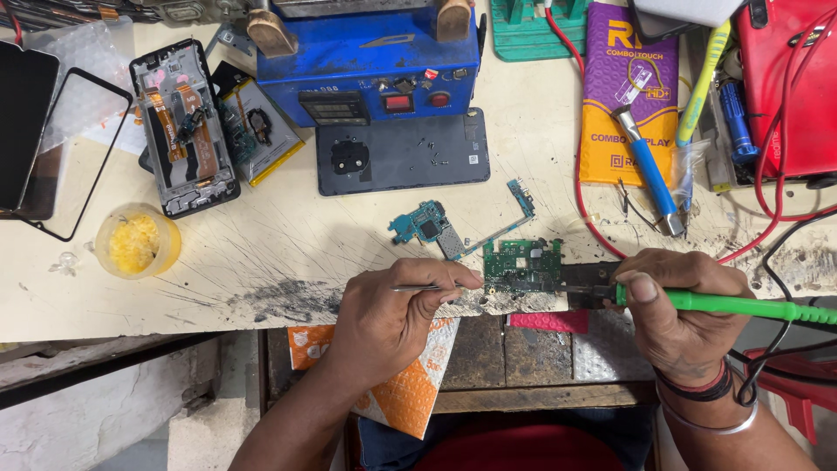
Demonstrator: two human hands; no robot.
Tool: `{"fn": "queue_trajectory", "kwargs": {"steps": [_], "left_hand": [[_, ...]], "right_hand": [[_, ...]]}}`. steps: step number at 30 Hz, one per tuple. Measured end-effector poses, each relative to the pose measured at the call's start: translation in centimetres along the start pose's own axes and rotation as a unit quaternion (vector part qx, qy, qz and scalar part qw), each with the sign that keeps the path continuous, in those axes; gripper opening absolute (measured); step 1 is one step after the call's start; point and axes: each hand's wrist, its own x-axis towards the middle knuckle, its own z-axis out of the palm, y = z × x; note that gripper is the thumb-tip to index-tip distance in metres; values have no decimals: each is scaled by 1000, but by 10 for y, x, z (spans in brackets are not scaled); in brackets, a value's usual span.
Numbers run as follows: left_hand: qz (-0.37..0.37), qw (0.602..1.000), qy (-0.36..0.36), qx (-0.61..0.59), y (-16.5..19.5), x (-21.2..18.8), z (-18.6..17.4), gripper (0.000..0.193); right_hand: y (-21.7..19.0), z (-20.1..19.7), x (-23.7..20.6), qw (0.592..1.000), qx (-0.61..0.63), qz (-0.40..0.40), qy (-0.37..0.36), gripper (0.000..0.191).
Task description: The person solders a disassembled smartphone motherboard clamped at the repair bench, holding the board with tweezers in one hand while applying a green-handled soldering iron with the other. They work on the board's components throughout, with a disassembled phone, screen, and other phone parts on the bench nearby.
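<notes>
From the head camera, the left hand (392, 305) lay at the bench's (261, 253) front edge, its fingers (449, 277) curled and pressed together around thin tweezers (418, 288) — the tips pointed right, toward the green board (521, 262). That board sat at the bench edge between the two hands, just right of the left fingertips and nearly touching them.

The right hand (676, 305) gripped a green-handled iron (732, 303), thumb and fingers closed around the handle near its front end. The iron's dark tip end (588, 281) reached left and lay over the board's right side; whether it touched the board could not be told. The handle ran off to the right, past the wrist with its bands.

Just above the green board, a blue board (425, 224) with a thin flex strip lay on the bench, apart from both hands. Farther back stood a blue machine (370, 57) with a dark phone back (401, 150) in front of it. To the left lay an opened phone (183, 126) and a yellow tub (137, 240) — well apart from the hands. To the right, a blue-handled tool (649, 170) rested on a purple and yellow packet (628, 96), with red wires (584, 201) nearby.
</notes>
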Motion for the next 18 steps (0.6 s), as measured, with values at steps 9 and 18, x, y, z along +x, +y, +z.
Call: {"fn": "queue_trajectory", "kwargs": {"steps": [9, 18], "left_hand": [[1, 1000, -2, -2, 1, 0, -1, 10], [-7, 1000, -1, -4, 1, 0, -1, 10]], "right_hand": [[0, 1, 0, 1000, 0, -5, 4, 26], [3, 0, -2, 1000, -10, -16, -1, 26]]}}
